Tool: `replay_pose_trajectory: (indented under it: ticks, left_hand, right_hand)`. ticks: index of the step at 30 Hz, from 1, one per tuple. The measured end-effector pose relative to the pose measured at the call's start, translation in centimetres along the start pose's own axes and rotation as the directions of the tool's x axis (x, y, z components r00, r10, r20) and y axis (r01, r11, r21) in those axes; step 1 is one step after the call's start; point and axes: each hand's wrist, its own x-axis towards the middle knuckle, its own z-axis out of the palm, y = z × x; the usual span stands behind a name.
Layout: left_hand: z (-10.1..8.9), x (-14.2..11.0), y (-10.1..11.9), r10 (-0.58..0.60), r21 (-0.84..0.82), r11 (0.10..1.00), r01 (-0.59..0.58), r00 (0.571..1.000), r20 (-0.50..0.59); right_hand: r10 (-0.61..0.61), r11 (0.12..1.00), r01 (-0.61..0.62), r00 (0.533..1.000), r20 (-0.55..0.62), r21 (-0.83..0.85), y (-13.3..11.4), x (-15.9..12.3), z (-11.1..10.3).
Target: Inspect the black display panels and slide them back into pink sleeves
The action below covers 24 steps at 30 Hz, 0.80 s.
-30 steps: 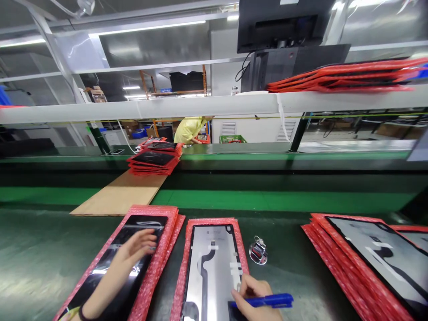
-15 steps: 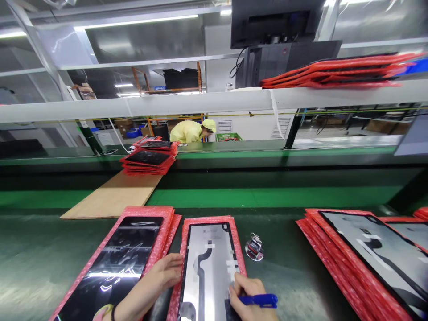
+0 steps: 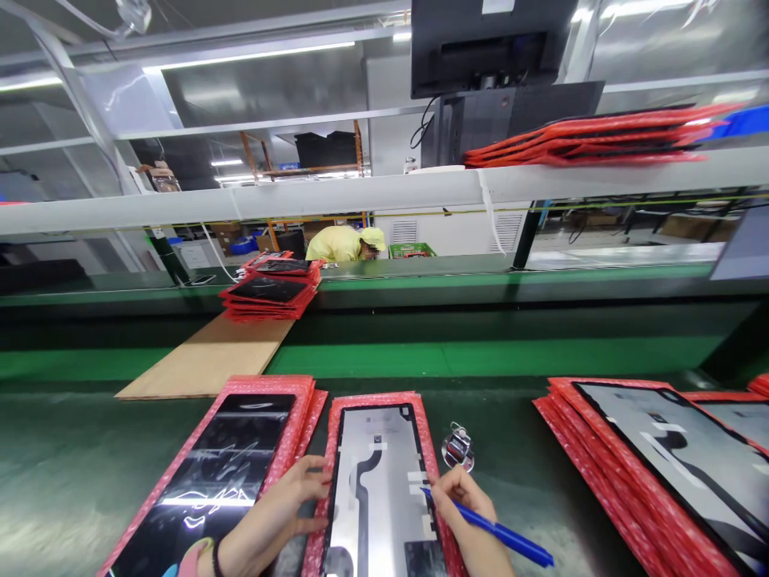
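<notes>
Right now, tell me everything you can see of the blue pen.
The blue pen is slim and plastic-looking. It slants in the grip of the right hand, narrow tip at the right edge of the silver panel, by white strips; whether it touches is unclear. The back end sticks out past the hand, over the tabletop.

Red sleeves (image 3: pixel 424 437) on green bench (image 3: pixel 529 473)

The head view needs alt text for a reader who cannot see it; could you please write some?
A right hand holds a blue pen, its tip at the right side of a silver panel on red bubble wrap; the left hand is at the left edge. A black screen lies to the left, another panel to the right.
</notes>
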Motion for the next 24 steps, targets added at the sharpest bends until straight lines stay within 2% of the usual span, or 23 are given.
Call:
replay_pose_trajectory:
  ticks: [4, 8, 13, 16, 21, 24]
  left_hand:
    - [-0.2, 0.2, -0.1, -0.016, 0.014, 1.0, 0.016, 1.0, -0.024]
    - [0.5, 0.3, 1.1, -0.006, 0.027, 1.0, 0.007, 1.0, -0.023]
    - [3.2, -0.4, 3.0, 0.105, 0.011, 0.994, -0.107, 0.984, 0.147]
    - [4.4, -0.6, 2.9, 0.143, -0.043, 0.99, -0.137, 0.966, 0.217]
    - [5.5, -0.5, 0.9, 0.194, -0.132, 0.976, -0.174, 0.968, 0.161]
    - [5.7, -0.9, 0.8, 0.256, -0.156, 0.959, -0.238, 0.961, 0.107]
  right_hand:
    - [-0.011, 0.999, 0.013, 0.999, -0.033, 0.043, 0.5, -0.1, 0.3]
    - [-0.008, 0.998, 0.01, 1.0, -0.027, 0.068, 0.6, -0.2, 0.4]
    - [0.007, 0.995, -0.008, 1.0, 0.002, 0.097, 0.2, 0.1, 0.1]
    - [0.011, 0.993, -0.013, 1.0, 0.023, 0.114, -0.1, 0.3, -0.1]
    - [0.023, 0.989, -0.03, 0.998, 0.052, 0.142, -0.8, 0.2, -0.3]
    - [0.017, 0.988, -0.028, 0.997, 0.074, 0.153, -1.7, 0.3, -0.9]
